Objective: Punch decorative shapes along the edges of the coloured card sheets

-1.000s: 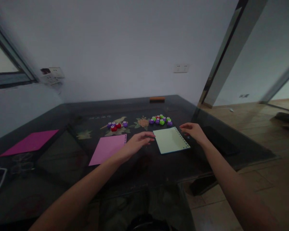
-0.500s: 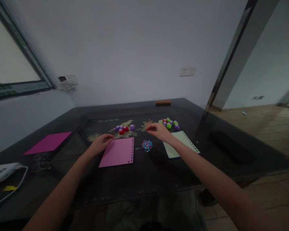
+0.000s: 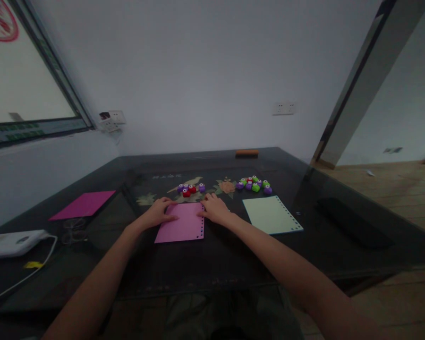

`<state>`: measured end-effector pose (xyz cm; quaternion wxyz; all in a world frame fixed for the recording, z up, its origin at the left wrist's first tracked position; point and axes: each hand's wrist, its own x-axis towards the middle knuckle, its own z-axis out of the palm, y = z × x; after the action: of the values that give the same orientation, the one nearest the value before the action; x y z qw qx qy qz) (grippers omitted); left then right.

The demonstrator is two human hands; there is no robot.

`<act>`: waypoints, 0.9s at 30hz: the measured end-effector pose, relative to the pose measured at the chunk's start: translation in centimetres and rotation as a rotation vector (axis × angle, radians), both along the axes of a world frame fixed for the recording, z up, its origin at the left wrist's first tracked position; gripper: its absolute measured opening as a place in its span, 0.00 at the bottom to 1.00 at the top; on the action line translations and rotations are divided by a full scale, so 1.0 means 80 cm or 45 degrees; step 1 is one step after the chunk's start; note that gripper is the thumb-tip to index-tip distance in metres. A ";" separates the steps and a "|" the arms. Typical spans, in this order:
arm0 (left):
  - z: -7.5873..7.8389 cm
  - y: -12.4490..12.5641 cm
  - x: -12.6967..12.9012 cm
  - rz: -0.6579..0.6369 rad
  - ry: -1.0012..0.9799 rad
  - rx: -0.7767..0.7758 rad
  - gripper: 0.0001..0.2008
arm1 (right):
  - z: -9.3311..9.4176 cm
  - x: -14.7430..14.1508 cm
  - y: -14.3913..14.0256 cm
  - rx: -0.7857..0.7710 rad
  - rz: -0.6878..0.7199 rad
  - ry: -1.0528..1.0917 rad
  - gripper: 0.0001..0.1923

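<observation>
Right grip [image 3: 216, 211], open, has come off the green sheet [image 3: 271, 215] onto the pink sheet [image 3: 182, 223] beside the flat left grip [image 3: 159, 213].

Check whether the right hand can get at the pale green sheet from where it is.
Probably yes: the right hand rests at the pink sheet, and only bare table lies between it and the pale green sheet.

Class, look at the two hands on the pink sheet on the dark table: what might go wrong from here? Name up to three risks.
1. The left hand and right hand press only the far corners of the pink sheet, so it may crease or slide on the glossy table.
2. The small punches lie just beyond the fingers; a push could scatter them.
</observation>
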<state>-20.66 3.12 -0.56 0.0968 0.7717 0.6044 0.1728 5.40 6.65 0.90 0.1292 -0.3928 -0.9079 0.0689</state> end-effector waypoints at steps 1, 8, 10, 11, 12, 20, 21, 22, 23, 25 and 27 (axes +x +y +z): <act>-0.001 0.001 0.000 0.003 0.012 -0.002 0.31 | -0.001 0.000 0.000 0.007 -0.002 -0.011 0.21; 0.000 0.001 -0.002 0.003 0.068 -0.023 0.32 | -0.008 -0.004 0.012 0.029 -0.020 0.001 0.21; 0.000 0.001 -0.001 -0.001 0.075 -0.026 0.32 | -0.009 -0.004 0.014 0.032 -0.019 0.020 0.21; 0.000 0.001 -0.001 -0.002 0.076 -0.026 0.33 | -0.009 -0.005 0.015 0.033 -0.019 0.031 0.21; 0.000 0.001 -0.001 -0.003 0.076 -0.026 0.33 | -0.009 -0.005 0.014 0.035 -0.020 0.045 0.21; -0.002 0.003 -0.003 -0.004 0.055 -0.018 0.33 | -0.002 -0.007 0.008 -0.009 -0.121 0.177 0.18; -0.002 0.004 -0.002 -0.003 0.050 -0.017 0.33 | -0.002 -0.008 0.009 -0.031 -0.140 0.186 0.16; -0.002 0.004 -0.002 -0.002 0.045 -0.016 0.33 | -0.002 -0.008 0.010 -0.059 -0.158 0.192 0.13; -0.002 0.003 -0.002 0.000 0.040 -0.016 0.33 | -0.002 -0.009 0.011 -0.089 -0.174 0.197 0.10; -0.002 0.003 0.000 0.002 0.028 -0.012 0.33 | -0.003 -0.010 0.013 -0.148 -0.204 0.212 0.07; -0.001 0.002 0.001 0.004 0.012 -0.002 0.32 | -0.003 -0.010 0.014 -0.199 -0.223 0.239 0.07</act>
<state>-20.60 3.29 -0.61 0.0943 0.7714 0.6063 0.1686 4.57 7.77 0.65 0.1880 -0.4713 -0.8459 0.1641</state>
